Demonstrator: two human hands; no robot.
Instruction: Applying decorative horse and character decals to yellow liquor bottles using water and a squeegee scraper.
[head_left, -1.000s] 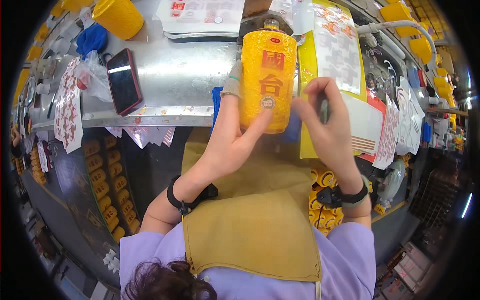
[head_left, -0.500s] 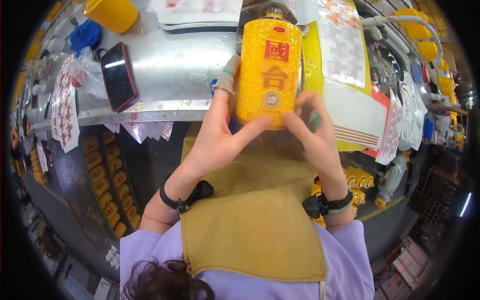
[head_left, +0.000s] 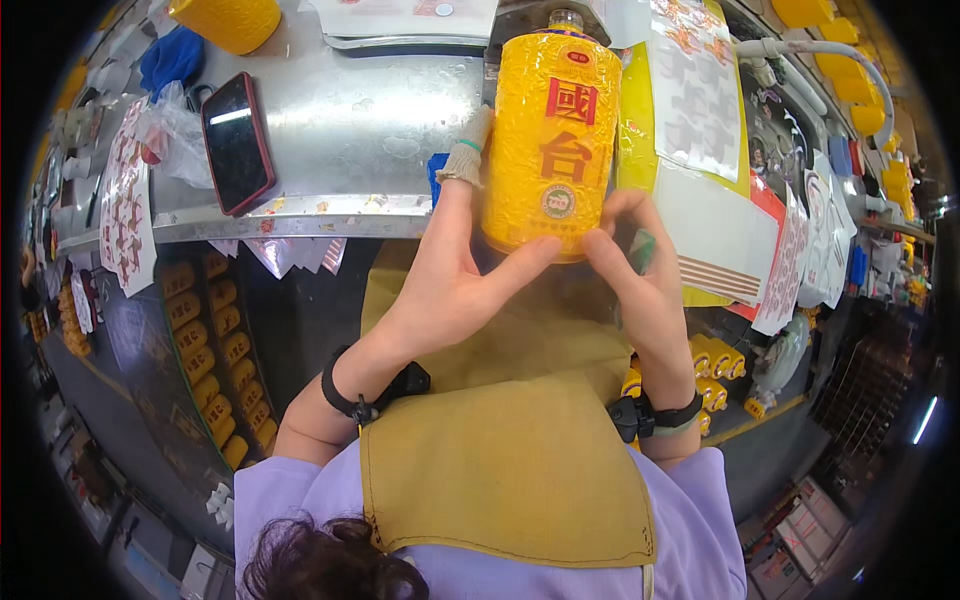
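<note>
A yellow, textured bottle (head_left: 552, 130) with large red characters, a small round label and a clear neck stands out over the table's front edge, its base toward me. My left hand (head_left: 445, 280) is closed on its left side, the thumb along the bottom front and a pale knitted cover on the fingers. At the lower right corner my right hand (head_left: 645, 275) pinches the bottle, thumb against the base edge and fingers curled beside it. Something green wraps one of its fingers. The undersides of both grips are hidden behind the bottle.
On the metal table (head_left: 330, 120) lie a phone (head_left: 238, 145), a blue cloth (head_left: 172, 62) and a clear plastic bag (head_left: 180, 140). Sticker sheets (head_left: 695, 90) rest on yellow and white sheets at right. Rows of yellow bottles (head_left: 205, 365) stand below at left.
Both hands and the bottle have shifted slightly to the right. The grip looks much the same, with the thumbs still at the base.
</note>
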